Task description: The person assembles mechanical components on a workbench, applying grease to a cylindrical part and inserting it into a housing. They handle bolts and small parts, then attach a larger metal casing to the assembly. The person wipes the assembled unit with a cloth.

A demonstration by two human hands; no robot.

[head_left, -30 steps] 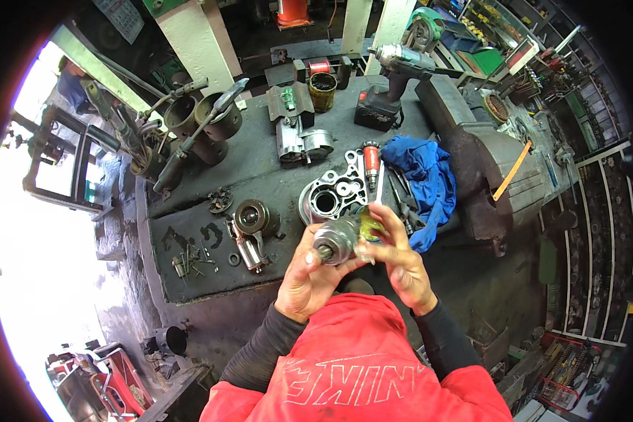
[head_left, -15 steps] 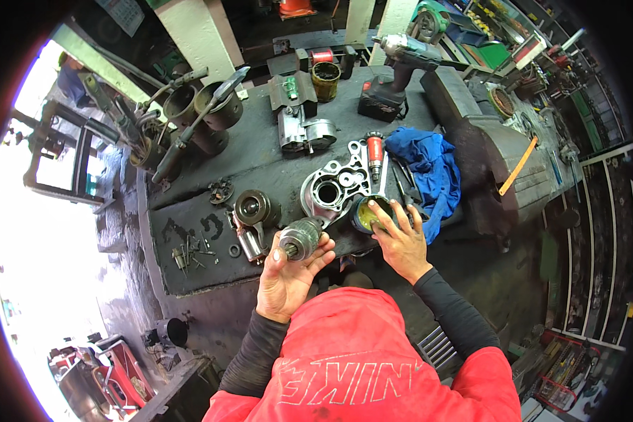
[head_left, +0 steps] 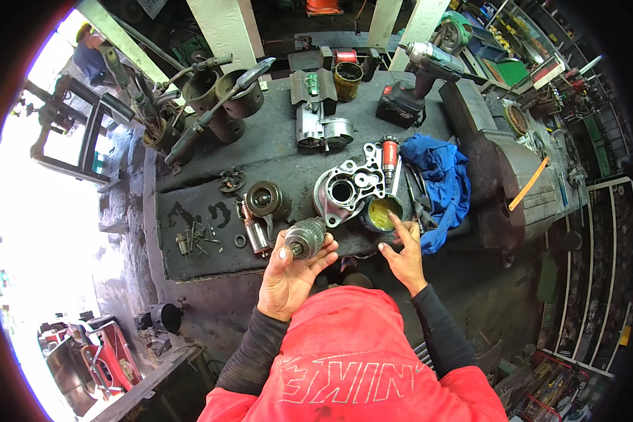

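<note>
My left hand (head_left: 281,288) is closed round an armature (head_left: 306,240), a ribbed metal cylinder with a toothed shaft end facing me. It is held above the bench's near edge. To its right, my right hand (head_left: 406,259) reaches to an open can (head_left: 368,221) of yellow-green grease (head_left: 380,211). The index finger is stretched out at the can's rim, with the thumb apart; whether it touches the grease I cannot tell. Behind the can lies a cast metal housing (head_left: 362,181) with a round bore. Left of that stands a dark round metal part (head_left: 264,199) beside a silver cylinder (head_left: 256,237).
A red-bodied tool (head_left: 389,156) and a blue cloth (head_left: 443,176) lie behind the can. A cordless impact wrench (head_left: 408,91) stands farther back, near a large vise (head_left: 503,169). Small bolts (head_left: 195,243) are scattered at the left. Metal cylinders (head_left: 240,95) hold tools at the far left.
My right hand has drawn back toward me from over the can, its spread fingers now mostly curled with the index finger extended. The armature stays in my left hand. The view has shifted slightly.
</note>
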